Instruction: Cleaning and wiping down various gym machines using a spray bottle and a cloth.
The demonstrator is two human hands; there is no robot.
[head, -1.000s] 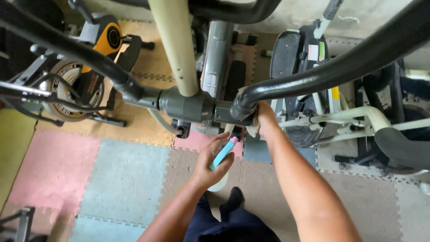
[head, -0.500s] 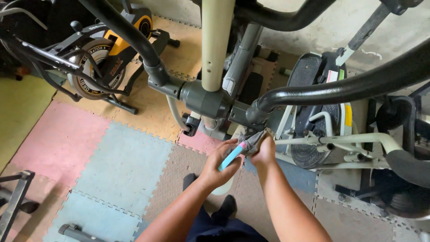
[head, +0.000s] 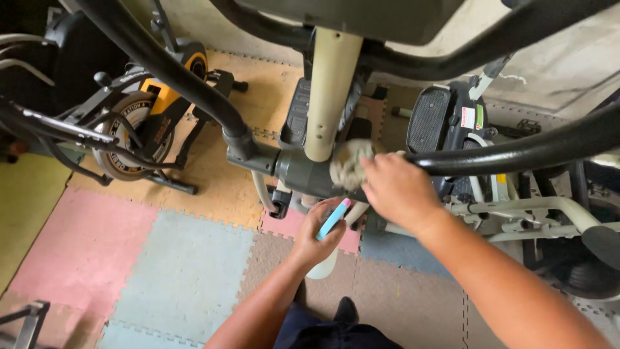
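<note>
Right hand [head: 397, 190] presses a soft grey rag [head: 349, 165] on the elliptical's grey pivot joint [head: 303, 173]; limp, bunch it. Left hand [head: 320, 236] grips a light spray bottle [head: 332, 223] at the neck.

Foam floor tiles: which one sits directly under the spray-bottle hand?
The small pink foam tile, beside the left hand holding the white spray bottle. The large pink tile lies far left, the light-blue tile between them.

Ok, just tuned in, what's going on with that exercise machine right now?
A person is wiping the grey joint of an exercise machine where the cream post meets it. The right hand presses a greyish cloth against the joint. The left hand holds a white spray bottle with a blue-and-pink trigger just below.
</note>
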